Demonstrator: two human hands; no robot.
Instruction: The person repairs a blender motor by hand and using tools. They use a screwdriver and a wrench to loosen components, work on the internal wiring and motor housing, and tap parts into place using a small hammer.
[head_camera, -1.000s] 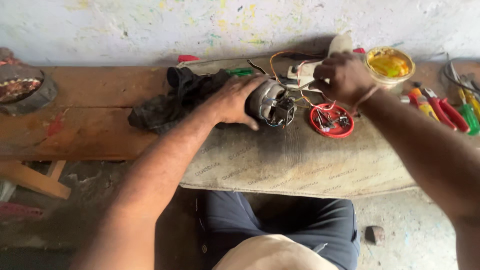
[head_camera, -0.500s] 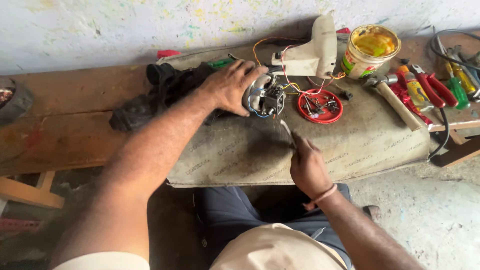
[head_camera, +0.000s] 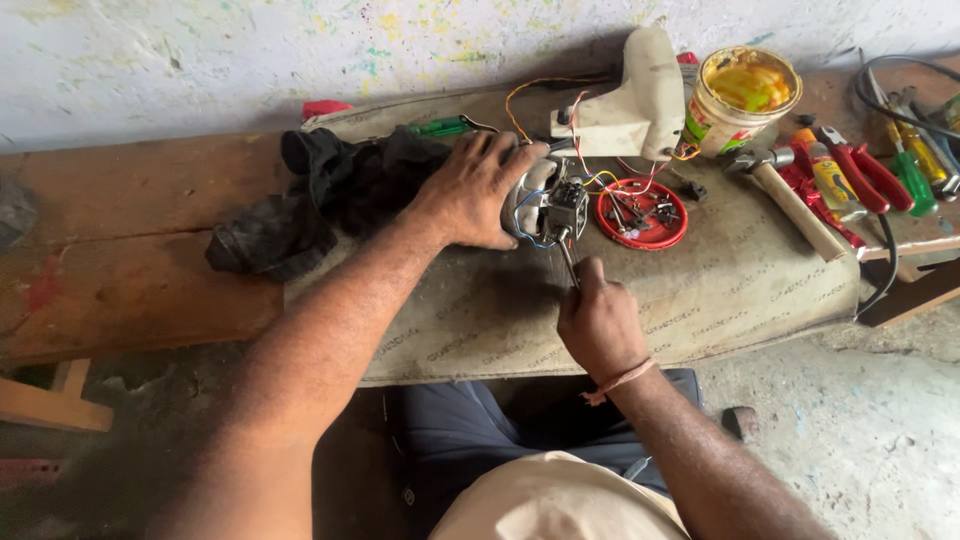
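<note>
A small electric motor (head_camera: 548, 203) with coloured wires lies on a sacking-covered bench (head_camera: 700, 290). My left hand (head_camera: 478, 190) is clamped over the motor's left side and holds it down. My right hand (head_camera: 598, 322) grips a screwdriver (head_camera: 567, 258) by the handle, and its thin metal shaft points up into the front of the motor. Only the shaft shows, as my fist hides the handle. Wires run from the motor to a cream plastic housing (head_camera: 630, 105) behind it.
A red lid (head_camera: 645, 215) with small parts sits right of the motor. Behind stand a yellow-filled tub (head_camera: 742, 95), a hammer (head_camera: 790, 195), red-handled pliers (head_camera: 865, 175) and green-handled tools (head_camera: 915, 165). A black cloth (head_camera: 320, 195) and green screwdriver (head_camera: 440, 127) lie left. Bare wooden planks (head_camera: 130, 250) extend leftward.
My right hand left the wires near the red lid, came down toward me with the screwdriver, then set its tip against the motor. My left hand has stayed on the motor.
</note>
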